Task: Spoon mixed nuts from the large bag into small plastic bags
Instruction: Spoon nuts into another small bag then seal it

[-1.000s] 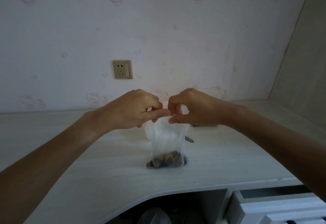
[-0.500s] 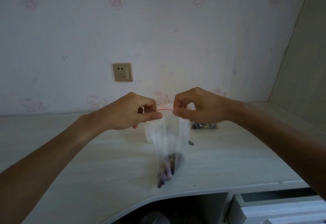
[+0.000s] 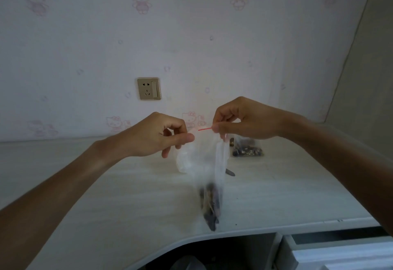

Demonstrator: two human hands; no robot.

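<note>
A pale wood-grain desk (image 3: 127, 195) carries a filled bag of nuts (image 3: 246, 150) near the wall, a crumpled clear bag (image 3: 187, 161) and a spoon tip (image 3: 230, 172).

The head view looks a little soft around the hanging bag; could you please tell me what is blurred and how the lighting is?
Head view: the small clear plastic bag of nuts is smeared by motion blur; both hands, left and right, and the beige wall socket stay sharp; lighting is dim and even, without glare; the pale wooden desk's edge bows from wide-angle distortion.
</note>
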